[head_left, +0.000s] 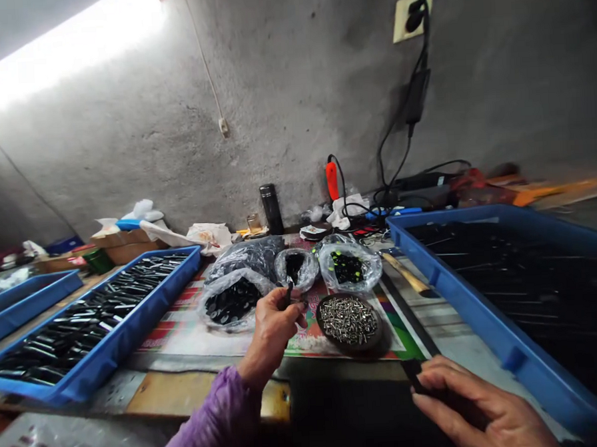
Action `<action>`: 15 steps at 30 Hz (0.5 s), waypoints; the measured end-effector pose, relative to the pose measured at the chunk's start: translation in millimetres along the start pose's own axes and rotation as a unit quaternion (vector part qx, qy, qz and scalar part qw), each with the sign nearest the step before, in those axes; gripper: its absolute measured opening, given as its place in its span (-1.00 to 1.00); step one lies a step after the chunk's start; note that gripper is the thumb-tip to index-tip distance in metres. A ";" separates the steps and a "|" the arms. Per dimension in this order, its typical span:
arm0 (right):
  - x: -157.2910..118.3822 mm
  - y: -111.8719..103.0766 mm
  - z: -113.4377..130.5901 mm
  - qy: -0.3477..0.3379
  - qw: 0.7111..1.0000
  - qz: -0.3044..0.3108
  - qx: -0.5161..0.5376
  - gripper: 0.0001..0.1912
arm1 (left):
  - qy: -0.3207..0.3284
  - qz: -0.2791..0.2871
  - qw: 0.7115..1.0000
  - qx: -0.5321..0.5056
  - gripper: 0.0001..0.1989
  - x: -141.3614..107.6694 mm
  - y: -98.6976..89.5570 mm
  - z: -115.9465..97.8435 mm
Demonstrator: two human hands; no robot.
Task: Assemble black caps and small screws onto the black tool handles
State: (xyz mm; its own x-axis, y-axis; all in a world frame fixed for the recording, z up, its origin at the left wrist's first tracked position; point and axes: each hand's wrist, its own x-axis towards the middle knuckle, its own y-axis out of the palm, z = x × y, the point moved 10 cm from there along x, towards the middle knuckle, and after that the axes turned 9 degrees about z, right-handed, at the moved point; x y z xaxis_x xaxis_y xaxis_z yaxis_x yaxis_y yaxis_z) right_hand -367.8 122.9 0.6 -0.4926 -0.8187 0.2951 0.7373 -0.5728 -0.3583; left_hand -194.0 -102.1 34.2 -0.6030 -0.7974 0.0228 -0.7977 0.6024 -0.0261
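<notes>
My left hand [276, 318], in a purple sleeve, pinches a small dark piece [289, 291] between thumb and fingers above the bench. Lower right, my right hand [480, 401] grips a flat black strip [412, 372], whose far end sticks out past the fingertips. Just right of my left hand sits a round dark dish of small metal pins [347, 319]. Beyond and beside that hand stand open plastic bags: one with black discs [232, 301], a smaller one with dark bits [295, 267], and one with black and yellow-green parts [348, 266].
A blue tray of black parts [107, 307] lies left, and a larger blue tray [457, 295] of long black pieces right. A wooden-handled hammer [408, 274] lies beside the right tray. Behind stand a black flask [271, 209] and an orange-handled tool [331, 180] with a cord.
</notes>
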 end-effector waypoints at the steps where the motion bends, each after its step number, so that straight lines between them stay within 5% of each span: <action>1: -0.8 7.2 1.7 0.006 1.000 0.020 0.006 -0.74 | -0.013 0.006 1.000 -0.013 -0.66 -7.9 1.3 2.2; 10: -32.3 76.3 -8.2 0.152 0.958 0.220 0.104 -0.62 | -0.106 0.024 0.989 -0.104 -0.66 -75.3 7.2 27.6; 15: -36.9 90.5 7.3 0.103 0.961 0.223 0.126 -0.71 | -0.102 0.046 0.984 -0.141 -0.71 -101.9 14.3 40.7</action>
State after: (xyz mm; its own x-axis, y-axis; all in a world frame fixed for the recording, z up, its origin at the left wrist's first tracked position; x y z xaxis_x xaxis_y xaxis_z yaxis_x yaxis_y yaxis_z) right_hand -279.5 101.6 -36.3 -0.1643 -0.9860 -0.0293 0.9720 -0.1567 -0.1750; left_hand -143.7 -13.6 -9.2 -0.6815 -0.7123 -0.1677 -0.7275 0.6348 0.2603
